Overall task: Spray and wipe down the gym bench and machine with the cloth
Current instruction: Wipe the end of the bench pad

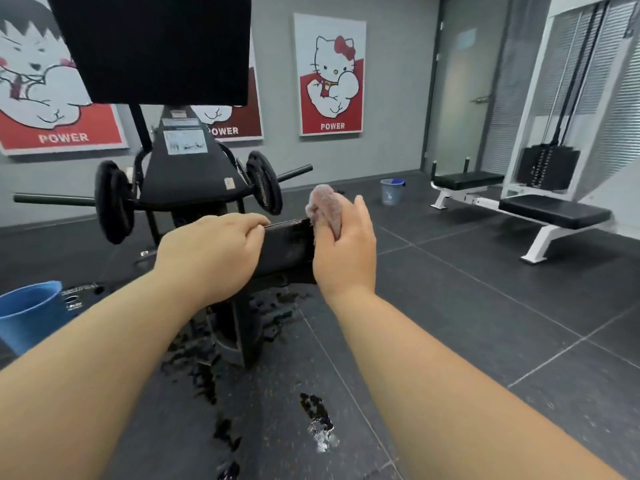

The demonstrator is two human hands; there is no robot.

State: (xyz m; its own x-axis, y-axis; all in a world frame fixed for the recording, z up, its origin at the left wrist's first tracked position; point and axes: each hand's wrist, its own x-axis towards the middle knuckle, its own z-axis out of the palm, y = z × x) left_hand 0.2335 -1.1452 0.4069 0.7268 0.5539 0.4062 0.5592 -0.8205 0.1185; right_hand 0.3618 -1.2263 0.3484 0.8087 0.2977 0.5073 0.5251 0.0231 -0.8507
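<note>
Dark tiled floor (467, 323) with wet splashes (317, 420), blue bucket (27, 313), black machine (187, 174) and white-framed bench (554, 213).

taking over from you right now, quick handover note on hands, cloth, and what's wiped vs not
Left hand grips the left end of the small black pad on the black machine.
Right hand holds the pink cloth against the pad's right end.
Pad looks wet; wet patches on the floor below.
Blue bucket at left; no spray bottle in view.
Left to do: finish this pad, the rest of the machine, then the white bench at right, which looks dry.
</note>
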